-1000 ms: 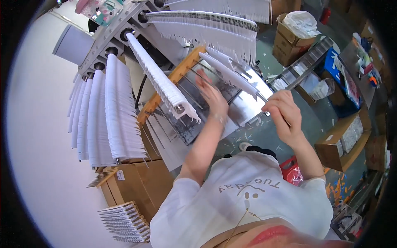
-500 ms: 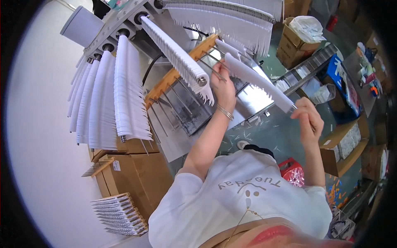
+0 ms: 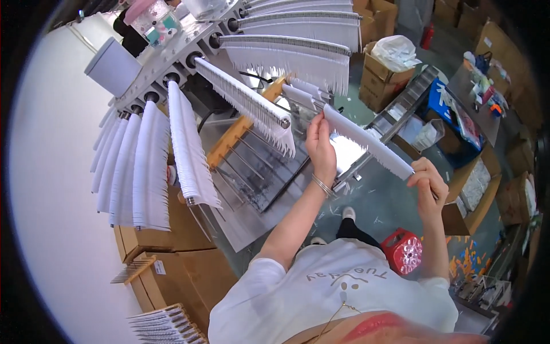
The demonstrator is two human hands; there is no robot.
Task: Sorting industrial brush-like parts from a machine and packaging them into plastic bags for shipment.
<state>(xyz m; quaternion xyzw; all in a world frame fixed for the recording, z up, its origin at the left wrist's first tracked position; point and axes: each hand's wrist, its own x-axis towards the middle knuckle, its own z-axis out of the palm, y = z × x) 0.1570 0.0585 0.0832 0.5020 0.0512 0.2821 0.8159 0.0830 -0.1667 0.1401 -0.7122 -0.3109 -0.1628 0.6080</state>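
Between my two hands hangs a metal rod loaded with a long row of thin white pieces [image 3: 366,137], sloping down to the right. My left hand [image 3: 322,148] is closed at its upper end, thumb and fingertips pressed together there. At the lower end my right hand [image 3: 429,184] has its fingers wrapped round the rod's bare tip. Just beyond my left hand, a wooden rack [image 3: 230,142] with several metal rods lies over a metal plate. More white pieces [image 3: 303,94] sit on rods at its far end.
A white machine frame [image 3: 166,66] at the left bears several spindles with fringed white rows [image 3: 186,143]. One loaded spindle [image 3: 246,94] reaches out near my left hand. Cardboard boxes [image 3: 183,275] stand below left. A red stool [image 3: 403,251] is near my legs.
The view has shifted, with the machine now lower in the picture. My left hand has drawn back from the rack's rods to the upper end of the loaded rod; the right keeps its grip.
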